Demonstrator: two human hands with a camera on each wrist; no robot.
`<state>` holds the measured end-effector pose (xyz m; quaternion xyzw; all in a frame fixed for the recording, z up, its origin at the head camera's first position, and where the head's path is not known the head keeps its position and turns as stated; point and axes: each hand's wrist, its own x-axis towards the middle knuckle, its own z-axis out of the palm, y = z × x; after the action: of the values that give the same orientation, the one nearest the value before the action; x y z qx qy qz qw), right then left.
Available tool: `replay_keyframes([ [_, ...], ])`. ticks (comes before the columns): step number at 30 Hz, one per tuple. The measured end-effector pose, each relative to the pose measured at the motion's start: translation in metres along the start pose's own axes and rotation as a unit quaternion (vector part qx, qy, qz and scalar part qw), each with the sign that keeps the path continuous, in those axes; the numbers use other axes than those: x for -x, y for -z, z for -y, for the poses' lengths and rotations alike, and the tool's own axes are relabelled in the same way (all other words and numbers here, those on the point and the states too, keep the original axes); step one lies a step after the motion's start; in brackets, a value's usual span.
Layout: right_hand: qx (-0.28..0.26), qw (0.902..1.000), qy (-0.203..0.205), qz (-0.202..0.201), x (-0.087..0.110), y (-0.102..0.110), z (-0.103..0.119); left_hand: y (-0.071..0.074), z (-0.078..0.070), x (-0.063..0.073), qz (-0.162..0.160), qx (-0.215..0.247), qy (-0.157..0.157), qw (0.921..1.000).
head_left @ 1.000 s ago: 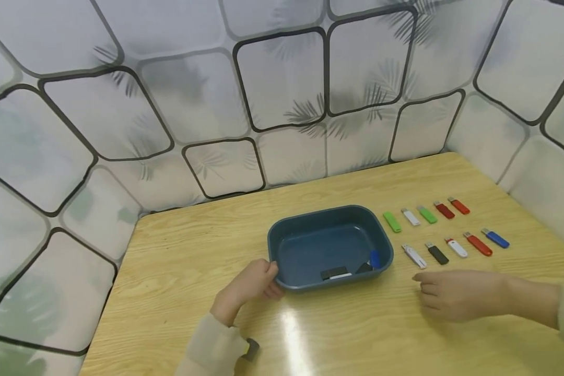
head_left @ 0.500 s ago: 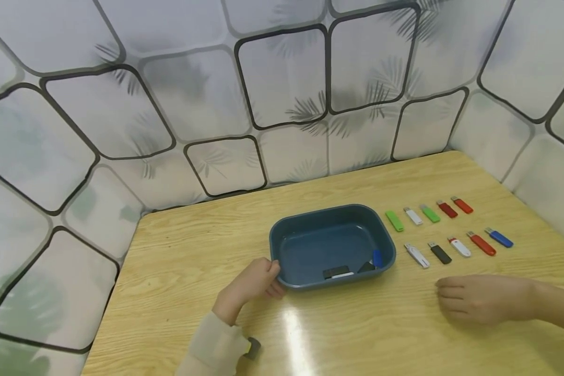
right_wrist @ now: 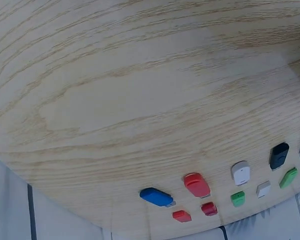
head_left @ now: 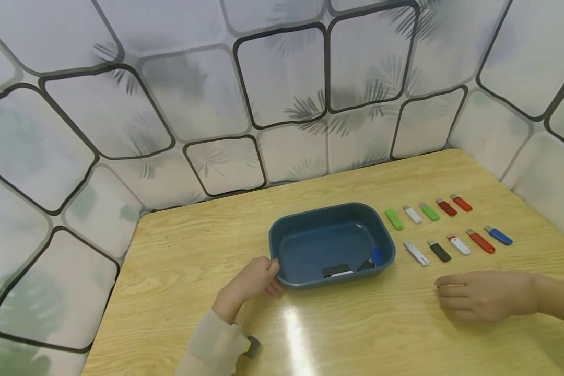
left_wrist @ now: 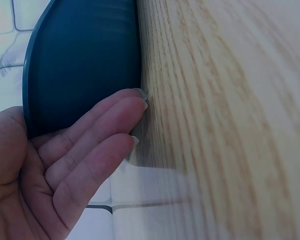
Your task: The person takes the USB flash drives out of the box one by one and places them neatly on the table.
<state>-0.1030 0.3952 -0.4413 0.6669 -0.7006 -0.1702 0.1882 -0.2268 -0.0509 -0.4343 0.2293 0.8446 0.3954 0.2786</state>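
Observation:
My left hand grips the near left corner of a dark blue plastic tray, thumb at the rim. In the left wrist view its fingers bend along the tray's outer wall. Inside the tray lie a black USB stick, a white one and a blue one, grouped along the near side. My right hand is low over the table, holding nothing that shows, in front of two rows of USB sticks. Nearest to it are a black USB stick and a white one.
The front row also has a red-and-white stick, a red one and a blue one. Behind it are green, white and red sticks, with a bright green one beside the tray. Patterned fabric walls border the wooden table.
My right hand has drawn back a little to the right, and its extended index finger has pulled in beside the others. The left hand keeps its hold on the tray.

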Motion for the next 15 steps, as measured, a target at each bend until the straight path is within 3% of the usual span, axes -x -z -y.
replay_keyframes([
  [8,0.002,0.9999,0.006,0.009,-0.004,0.000,-0.002,-0.001,-0.003,0.002,-0.001,-0.001,-0.005,1.0000],
  [15,0.026,0.9994,-0.003,-0.023,-0.007,0.009,-0.021,0.000,-0.003,0.004,0.004,-0.003,-0.013,0.9999],
])
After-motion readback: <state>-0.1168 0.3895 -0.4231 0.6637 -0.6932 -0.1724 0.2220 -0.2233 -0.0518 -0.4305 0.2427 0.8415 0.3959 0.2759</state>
